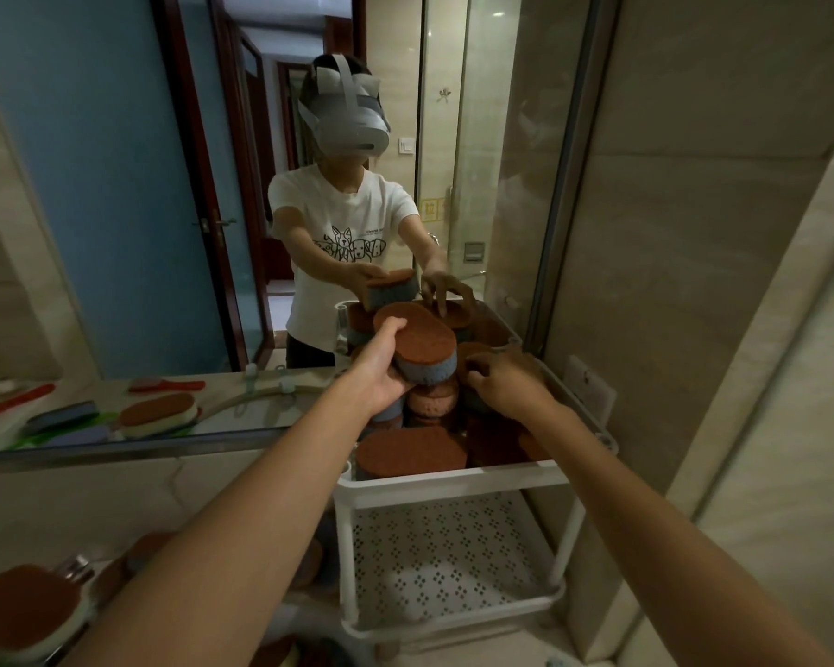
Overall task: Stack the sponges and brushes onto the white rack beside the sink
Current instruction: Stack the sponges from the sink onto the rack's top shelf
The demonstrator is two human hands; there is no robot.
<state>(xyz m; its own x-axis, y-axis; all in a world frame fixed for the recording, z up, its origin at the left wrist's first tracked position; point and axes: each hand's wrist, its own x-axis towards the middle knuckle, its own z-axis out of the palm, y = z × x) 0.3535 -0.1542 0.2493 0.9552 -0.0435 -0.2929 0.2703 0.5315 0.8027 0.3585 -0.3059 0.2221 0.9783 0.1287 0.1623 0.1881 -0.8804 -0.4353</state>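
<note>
A white two-tier rack [453, 479] stands against the mirror. Its top tier holds a pile of several oval sponges with brown tops and blue-grey bodies. My left hand [381, 373] grips one such sponge [424, 346] above the pile, thumb on its brown top. My right hand [504, 385] rests with curled fingers on another sponge [473, 358] at the right of the pile. A flat sponge [410, 453] lies at the front of the top tier.
The lower perforated shelf [449, 546] of the rack holds nothing. A brown-topped brush [25, 608] lies on the counter at bottom left beside a metal fitting. The mirror [164, 233] ahead reflects me, more brushes and a doorway. A tiled wall [694, 281] stands close on the right.
</note>
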